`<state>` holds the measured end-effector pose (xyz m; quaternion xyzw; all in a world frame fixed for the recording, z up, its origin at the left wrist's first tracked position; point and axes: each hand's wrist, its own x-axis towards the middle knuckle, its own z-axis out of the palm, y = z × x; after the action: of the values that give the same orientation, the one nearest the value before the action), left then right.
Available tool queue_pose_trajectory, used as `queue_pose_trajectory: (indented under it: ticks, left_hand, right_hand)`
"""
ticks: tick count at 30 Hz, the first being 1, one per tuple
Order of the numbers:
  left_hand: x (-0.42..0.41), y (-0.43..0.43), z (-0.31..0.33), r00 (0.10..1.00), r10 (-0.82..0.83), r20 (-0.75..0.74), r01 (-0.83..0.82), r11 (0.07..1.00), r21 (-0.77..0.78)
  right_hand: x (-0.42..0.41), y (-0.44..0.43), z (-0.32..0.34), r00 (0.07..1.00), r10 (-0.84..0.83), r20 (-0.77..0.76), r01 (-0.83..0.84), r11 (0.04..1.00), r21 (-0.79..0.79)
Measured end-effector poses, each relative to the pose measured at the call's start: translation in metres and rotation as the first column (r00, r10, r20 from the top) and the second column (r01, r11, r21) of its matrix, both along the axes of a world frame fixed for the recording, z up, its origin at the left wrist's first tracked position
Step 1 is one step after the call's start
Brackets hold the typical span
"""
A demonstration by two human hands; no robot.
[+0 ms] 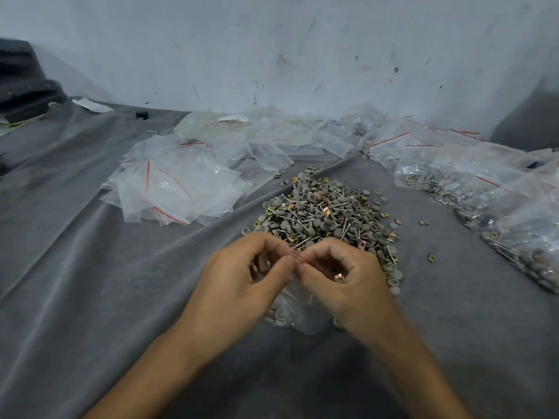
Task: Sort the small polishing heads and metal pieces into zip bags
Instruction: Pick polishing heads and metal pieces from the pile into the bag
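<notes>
A heap of small grey polishing heads on metal pins mixed with brass-coloured metal pieces (326, 213) lies on the grey cloth in the middle. Just in front of it, my left hand (242, 285) and my right hand (348, 282) both pinch the red-lined top edge of a small clear zip bag (298, 309). The bag hangs between and under my hands and holds a few grey heads and pins. A shiny metal piece shows inside the curl of my right hand's fingers.
Empty zip bags (178, 189) with red seal lines lie spread at the left and back. Filled bags (496, 204) are stacked along the right. Loose metal pieces (423, 222) lie scattered right of the heap. A grey cloth (90, 297) covers the surface; a stained wall stands behind.
</notes>
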<state>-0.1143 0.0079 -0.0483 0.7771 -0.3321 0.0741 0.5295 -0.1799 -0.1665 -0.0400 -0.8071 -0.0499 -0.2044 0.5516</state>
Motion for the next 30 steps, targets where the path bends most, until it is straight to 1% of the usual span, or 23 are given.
queue_pose_trajectory:
  ticks: [9, 12, 15, 17, 21, 28, 30]
  left_hand:
    - [-0.004, -0.001, 0.002, 1.000, -0.002, 0.000, 0.002, 1.000, 0.016]
    - [-0.004, -0.001, 0.002, 1.000, -0.004, 0.019, 0.003, 1.000, 0.028]
    - [-0.005, -0.001, 0.004, 0.999, 0.000, 0.042, -0.001, 0.999, 0.034]
    - [-0.005, -0.001, 0.004, 0.998, 0.012, 0.056, -0.014, 0.999, 0.032]
    - [-0.007, -0.002, 0.003, 0.996, 0.034, 0.082, -0.037, 0.999, 0.037]
    - [-0.003, 0.001, 0.005, 0.990, 0.090, 0.109, -0.092, 0.996, 0.005]
    - [-0.002, 0.003, 0.005, 0.989, 0.103, 0.108, -0.103, 0.995, -0.004]
  right_hand:
    - [0.001, 0.001, -0.003, 1.000, -0.019, -0.014, 0.019, 1.000, -0.004]
    - [0.001, 0.000, -0.005, 1.000, -0.019, -0.008, 0.018, 0.999, -0.033]
    - [0.001, 0.001, -0.004, 1.000, -0.023, -0.018, 0.023, 1.000, -0.008]
    - [0.001, 0.000, -0.003, 0.999, -0.049, -0.020, 0.049, 0.999, -0.004]
    - [0.001, -0.002, -0.001, 0.996, -0.086, -0.004, 0.086, 0.995, -0.050]
    - [0.001, -0.009, 0.000, 0.990, -0.141, -0.014, 0.140, 0.989, -0.051]
    - [0.001, -0.011, -0.001, 0.987, -0.160, -0.020, 0.157, 0.983, -0.091]
